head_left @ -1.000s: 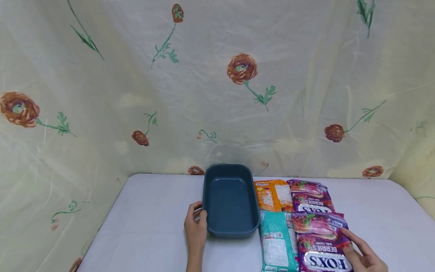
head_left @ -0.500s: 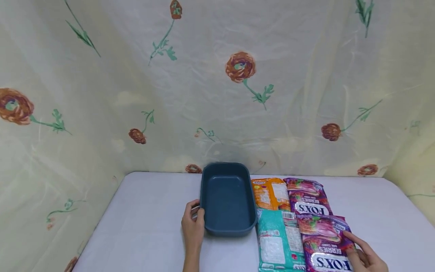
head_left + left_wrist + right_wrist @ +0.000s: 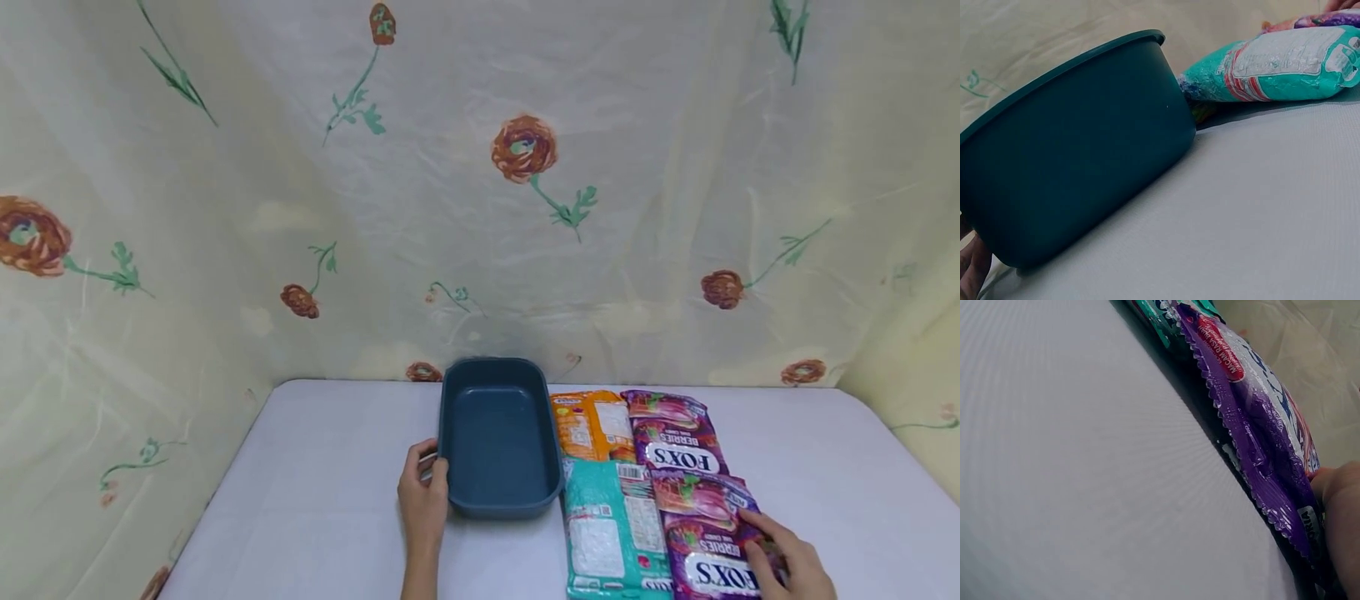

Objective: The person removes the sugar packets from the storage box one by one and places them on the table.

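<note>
In the head view my left hand [image 3: 423, 487] touches the left wall of a dark blue plastic basin [image 3: 498, 446], thumb up by the rim. The left wrist view shows the basin's outer wall [image 3: 1085, 144] and a bit of fingers [image 3: 974, 269] at its lower corner. My right hand [image 3: 793, 560] grips the right edge of a purple Fox's Berries candy bag [image 3: 705, 533], index finger and thumb on its front. In the right wrist view the bag's purple sealed edge [image 3: 1254, 462] runs up to the thumb side of the hand [image 3: 1341, 519]. The bag's lower end is out of the head view.
A teal candy bag [image 3: 600, 533] lies left of the gripped one. Behind are an orange bag [image 3: 592, 425] and a second purple Berries bag [image 3: 675, 429]. All lie right of the basin on the white table [image 3: 322, 483]. Floral curtain [image 3: 465, 208] hangs behind.
The front purple bag has slid right with my right hand, uncovering more of the teal bag, then shifted slightly back left. My left hand stays at the basin; the head view has drifted slightly.
</note>
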`<state>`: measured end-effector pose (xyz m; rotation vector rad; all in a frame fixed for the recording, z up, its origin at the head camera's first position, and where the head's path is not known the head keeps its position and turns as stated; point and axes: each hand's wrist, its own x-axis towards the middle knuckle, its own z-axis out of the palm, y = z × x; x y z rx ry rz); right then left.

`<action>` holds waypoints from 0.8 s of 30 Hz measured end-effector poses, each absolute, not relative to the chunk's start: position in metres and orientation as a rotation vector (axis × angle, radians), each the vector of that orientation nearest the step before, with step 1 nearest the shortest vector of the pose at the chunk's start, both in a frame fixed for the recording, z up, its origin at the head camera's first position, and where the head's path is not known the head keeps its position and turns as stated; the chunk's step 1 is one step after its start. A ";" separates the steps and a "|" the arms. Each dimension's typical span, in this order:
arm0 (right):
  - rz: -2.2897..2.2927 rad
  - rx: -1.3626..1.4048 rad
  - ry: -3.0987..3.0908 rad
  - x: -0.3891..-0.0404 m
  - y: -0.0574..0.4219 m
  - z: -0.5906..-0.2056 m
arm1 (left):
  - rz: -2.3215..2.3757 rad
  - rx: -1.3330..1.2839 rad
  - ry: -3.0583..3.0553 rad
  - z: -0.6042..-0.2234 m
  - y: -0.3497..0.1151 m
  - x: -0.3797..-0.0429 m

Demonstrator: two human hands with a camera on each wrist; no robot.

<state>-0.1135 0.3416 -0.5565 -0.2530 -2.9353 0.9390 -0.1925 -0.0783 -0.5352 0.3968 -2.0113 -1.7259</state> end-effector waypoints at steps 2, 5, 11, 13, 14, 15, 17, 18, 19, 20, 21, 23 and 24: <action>0.881 -0.225 -2.904 -0.115 0.343 -0.559 | -1.727 0.402 -2.014 -0.537 -0.077 -0.193; 0.804 -0.287 -2.843 -0.112 0.342 -0.566 | -1.728 0.421 -2.031 -0.540 -0.074 -0.192; 0.745 -0.252 -2.622 -0.101 0.336 -0.587 | -1.708 0.471 -2.078 -0.543 -0.075 -0.186; 0.728 -0.190 -2.577 -0.099 0.335 -0.590 | -1.703 0.456 -2.090 -0.542 -0.077 -0.186; 0.718 -0.169 -2.574 -0.099 0.335 -0.590 | -1.700 0.447 -2.094 -0.541 -0.077 -0.186; 0.712 -0.149 -2.559 -0.099 0.335 -0.590 | -1.700 0.441 -2.097 -0.540 -0.077 -0.186; 0.716 -0.187 -2.543 -0.099 0.333 -0.588 | -1.705 0.429 -2.094 -0.538 -0.078 -0.187; 0.730 -0.208 -2.538 -0.101 0.332 -0.587 | -1.707 0.421 -2.089 -0.537 -0.078 -0.188; 0.752 -0.243 -2.538 -0.102 0.331 -0.586 | -1.713 0.418 -2.081 -0.536 -0.078 -0.189; 0.783 -0.272 -2.534 -0.103 0.330 -0.584 | -1.714 0.414 -2.073 -0.535 -0.078 -0.190; 0.810 -0.304 -2.535 -0.105 0.328 -0.582 | -1.713 0.411 -2.065 -0.535 -0.078 -0.190; 0.859 -0.351 -2.555 -0.109 0.328 -0.578 | -1.710 0.412 -2.052 -0.534 -0.078 -0.192; 0.870 -0.374 -2.574 -0.111 0.328 -0.575 | -1.710 0.416 -2.049 -0.534 -0.078 -0.192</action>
